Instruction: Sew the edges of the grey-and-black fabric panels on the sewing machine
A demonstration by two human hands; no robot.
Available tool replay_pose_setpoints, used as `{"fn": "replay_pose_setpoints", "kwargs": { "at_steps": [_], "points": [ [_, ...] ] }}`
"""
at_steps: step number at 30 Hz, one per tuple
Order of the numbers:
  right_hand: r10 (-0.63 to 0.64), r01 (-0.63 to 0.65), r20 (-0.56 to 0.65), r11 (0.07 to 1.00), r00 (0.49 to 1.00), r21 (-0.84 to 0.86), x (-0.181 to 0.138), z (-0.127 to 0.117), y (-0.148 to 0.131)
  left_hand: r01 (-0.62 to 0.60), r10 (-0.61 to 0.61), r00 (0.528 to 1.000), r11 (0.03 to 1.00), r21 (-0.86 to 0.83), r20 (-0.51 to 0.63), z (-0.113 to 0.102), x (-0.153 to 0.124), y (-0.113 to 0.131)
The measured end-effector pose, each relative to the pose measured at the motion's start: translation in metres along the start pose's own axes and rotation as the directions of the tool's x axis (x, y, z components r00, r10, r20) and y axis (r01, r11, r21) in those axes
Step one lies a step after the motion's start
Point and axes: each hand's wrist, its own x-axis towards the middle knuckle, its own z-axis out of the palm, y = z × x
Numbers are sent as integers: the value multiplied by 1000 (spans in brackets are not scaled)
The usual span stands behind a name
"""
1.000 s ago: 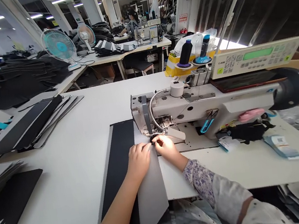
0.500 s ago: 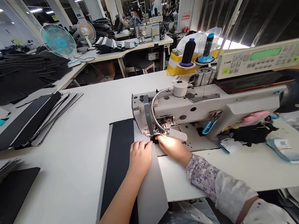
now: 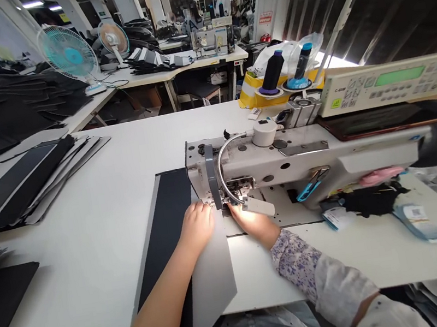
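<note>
Two hands work at one sewing machine [image 3: 284, 158] set into a white bench [image 3: 98, 293]. The left hand [image 3: 197, 225] lies flat and relaxed, palm down on the panel [image 3: 163, 244], not clenched. The right hand [image 3: 254, 224] sits just right of the needle area, its fingertips [image 3: 234, 212] curled in beside a pale plastic guard [image 3: 259, 207]. Whether they grasp anything, I cannot tell.

The single panel, a black strip on a wider gray backing, lies on the bench with its far end against the machine head and its near end running past the bench's near edge. Its right edge passes between the hands, under the left hand's fingers.

Behind the machine stand two thread cones [image 3: 272, 72] and a control box [image 3: 392, 83]. Right of the machine lie blue snips [image 3: 308, 191] and a loose pile of black scraps [image 3: 374, 201]. Stacked panels [image 3: 27, 185] sit at the bench's left edge.

Beyond, in a long, bright workshop, are two fans [image 3: 67, 53] and a second sewing machine [image 3: 212, 40], with a co-worker [image 3: 194, 21] behind it, too far off and blurred to make out. The needle itself is hidden by the machine head and the hands.
</note>
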Motion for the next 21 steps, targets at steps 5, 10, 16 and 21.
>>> {"fn": "replay_pose_setpoints", "kwargs": {
  "at_steps": [5, 10, 16, 21],
  "points": [
    [-11, 16, 26, 982, 1000, -186, -26, -23, -10, -42, 42, 999, 999, -21, 20, -7, -4, 2],
    [13, -93, -193, 907, 981, -410, -84, -97, 6, -80, 79, 996, 995, -55, -31, -15, -39, 12],
    [164, -413, -434, 704, 886, -578, -123, -174, 50, -122, 118, 985, 992, -25, -129, -6, -51, 12],
    [232, -458, -423, 679, 876, -574, -119, -176, 65, -107, 101, 985, 993, -39, -138, -10, -47, 13]
  ]
}}
